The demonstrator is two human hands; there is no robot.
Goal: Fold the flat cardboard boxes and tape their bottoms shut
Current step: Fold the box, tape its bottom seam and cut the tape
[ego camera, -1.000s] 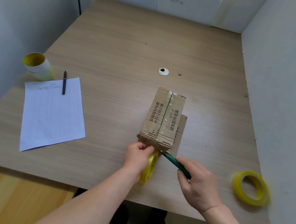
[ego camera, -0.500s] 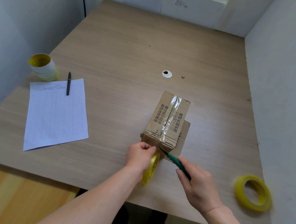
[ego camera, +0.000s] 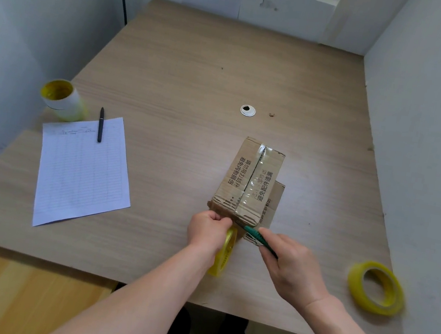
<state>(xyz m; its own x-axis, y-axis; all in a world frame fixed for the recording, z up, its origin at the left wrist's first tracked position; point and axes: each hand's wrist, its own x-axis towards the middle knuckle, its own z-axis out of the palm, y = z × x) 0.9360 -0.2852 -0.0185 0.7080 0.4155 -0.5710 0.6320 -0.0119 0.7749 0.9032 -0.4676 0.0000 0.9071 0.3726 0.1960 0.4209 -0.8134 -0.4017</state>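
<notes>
- box (ego camera: 251,179) stands bottom-up on table (ego camera: 188,59), tape strip (ego camera: 254,177) along its seam.
- left hand (ego camera: 206,231) clenched on tape roll (ego camera: 223,254) at box's near edge; right hand (ego camera: 293,266) grasping green cutter (ego camera: 257,237), tip at that edge.
- vs 1 s ago: hands barely moved, so tape likely uncut; 1 cut left.

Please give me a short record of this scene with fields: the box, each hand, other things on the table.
box: cardboard box on the table, clear tape along its upper seam
left hand: grips a yellow tape roll at the box's near edge
right hand: holds a green cutter, its tip at the tape there
other: spare tape roll at right; paper sheet with pen at left
</notes>
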